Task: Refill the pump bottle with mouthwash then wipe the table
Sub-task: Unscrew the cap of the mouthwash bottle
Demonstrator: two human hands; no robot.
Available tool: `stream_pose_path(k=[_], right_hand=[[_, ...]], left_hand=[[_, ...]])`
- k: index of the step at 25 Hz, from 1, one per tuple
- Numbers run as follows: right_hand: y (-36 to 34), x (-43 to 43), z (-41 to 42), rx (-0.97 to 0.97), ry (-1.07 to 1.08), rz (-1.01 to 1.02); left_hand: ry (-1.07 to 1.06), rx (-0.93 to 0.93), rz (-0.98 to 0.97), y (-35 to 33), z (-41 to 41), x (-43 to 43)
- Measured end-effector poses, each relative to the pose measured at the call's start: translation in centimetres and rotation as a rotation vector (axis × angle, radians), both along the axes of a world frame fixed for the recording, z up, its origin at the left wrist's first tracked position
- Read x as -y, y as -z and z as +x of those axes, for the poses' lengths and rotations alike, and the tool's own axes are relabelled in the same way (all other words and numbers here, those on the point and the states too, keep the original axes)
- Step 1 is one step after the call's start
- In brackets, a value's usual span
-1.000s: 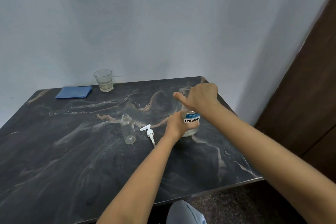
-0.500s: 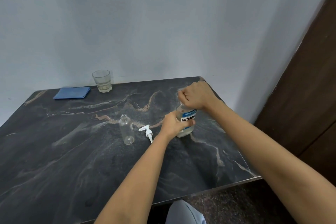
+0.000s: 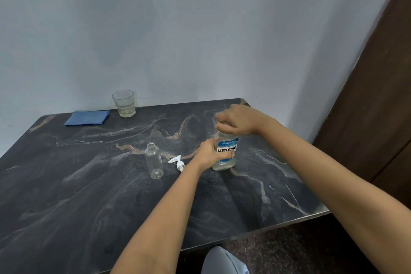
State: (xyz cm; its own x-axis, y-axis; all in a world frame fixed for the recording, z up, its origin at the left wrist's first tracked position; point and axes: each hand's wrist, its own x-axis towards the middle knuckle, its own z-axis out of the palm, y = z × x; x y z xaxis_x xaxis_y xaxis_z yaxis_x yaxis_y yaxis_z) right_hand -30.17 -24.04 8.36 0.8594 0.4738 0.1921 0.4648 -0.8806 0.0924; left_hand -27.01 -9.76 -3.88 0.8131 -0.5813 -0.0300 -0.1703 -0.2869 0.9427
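Far to the left of both grips, at the back edge of the table (image 3: 77,196), a folded blue cloth (image 3: 87,117) lies flat. Just beside it to the right, a clear glass (image 3: 124,103) stands upright close to the wall (image 3: 178,29). The table top is dark stone-look, black with pale and rust-coloured veins running across it, and it is pushed against a plain pale blue-grey wall.

Nearer the grips, the empty pump bottle (image 3: 154,161) stands upright and uncapped, a little to the left of the left grip (image 3: 209,154). Its white pump head (image 3: 178,162) lies on its side between that bottle and the left wrist.

The left grip wraps around the body of the mouthwash bottle (image 3: 225,143), fingers across the lower label, holding it upright on the table. The bottle is clear with a blue and white label and a little pale liquid at the bottom. Directly above, the right grip (image 3: 236,121) sits over the bottle's top with its fingers curled down around it. It is blurred, and the cap is hidden under it.

Right of both grips the table ends, and a dark brown wooden door (image 3: 378,95) fills the corner. Below the near table edge show speckled dark floor (image 3: 278,251) and a grey-clothed knee (image 3: 224,260).
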Motion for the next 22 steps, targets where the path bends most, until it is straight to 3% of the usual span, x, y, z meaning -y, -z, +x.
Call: stream_pose_path(k=[6, 8, 11, 13, 18, 22], right_hand=[[-1.7, 1.8, -1.3, -0.270, -0.073, 0.168], [-2.4, 1.9, -1.6, -0.244, -0.036, 0.084], [-2.6, 1.4, -1.4, -0.236, 0.218, -0.122], [-2.4, 0.6, -1.1, -0.285, 0.225, -0.096], [-4.0, 1.5, -2.6, -0.317, 0.097, 0.268], [-1.9, 2.8, -4.7, -0.212, 0.122, 0.970]], left_hand=[[0.032, -0.082, -0.058, 0.0, -0.1, 0.1], [0.037, -0.081, -0.069, 0.0, -0.3, 0.1], [0.034, -0.074, -0.075, 0.3, -0.2, 0.2], [0.030, -0.081, -0.072, 0.1, -0.3, 0.1], [0.042, -0.076, -0.068, -0.1, -0.3, 0.1], [0.044, -0.099, -0.077, 0.0, -0.4, 0.1]])
